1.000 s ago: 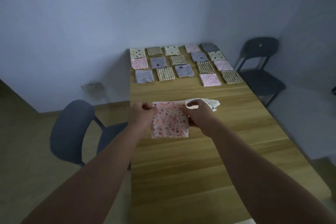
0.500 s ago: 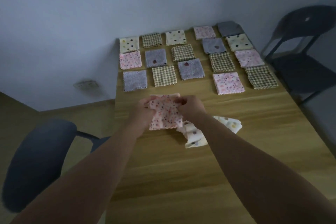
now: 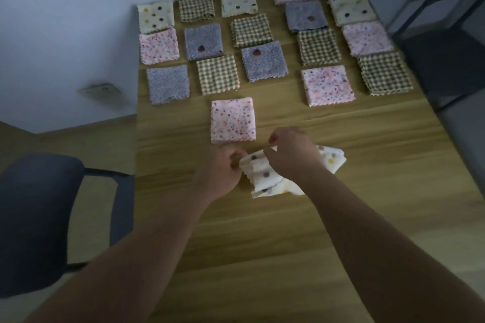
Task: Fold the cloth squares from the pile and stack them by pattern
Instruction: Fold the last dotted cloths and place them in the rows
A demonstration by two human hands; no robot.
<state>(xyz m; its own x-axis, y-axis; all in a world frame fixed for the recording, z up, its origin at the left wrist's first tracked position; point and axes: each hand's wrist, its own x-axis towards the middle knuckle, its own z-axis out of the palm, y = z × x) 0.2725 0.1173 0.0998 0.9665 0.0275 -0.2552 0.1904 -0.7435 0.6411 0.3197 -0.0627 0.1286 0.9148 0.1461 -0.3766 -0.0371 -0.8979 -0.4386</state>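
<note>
Forearms are reaching in from the bottom edge over a wooden worktop (image 3: 393,191). At far left a dark office chair (image 3: 34,217) is standing beside it, with a wall socket (image 3: 101,90) behind. The left hand (image 3: 223,168) is curling its fingers and pinching the left edge of a crumpled cream polka-dot cloth (image 3: 263,178), which is lying on the worktop near the middle, just in front of the person. The right hand (image 3: 291,155) is coming at the cloth from above, seemingly pinching its far edge between thumb and fingertips, and is covering its centre. The loose end is trailing out to the right past that wrist. Its long axis is running left to right, so both hands are equally near, and spreading it probably means drawing them apart. Just beyond the hands a folded pink floral square (image 3: 233,120) is lying alone, near enough that the opened cloth could brush it. Farther back, rows of folded squares (image 3: 217,75) are lying in cream dotted, pink floral, grey-blue and brown checked. At far right another dark chair (image 3: 446,34) is standing.
</note>
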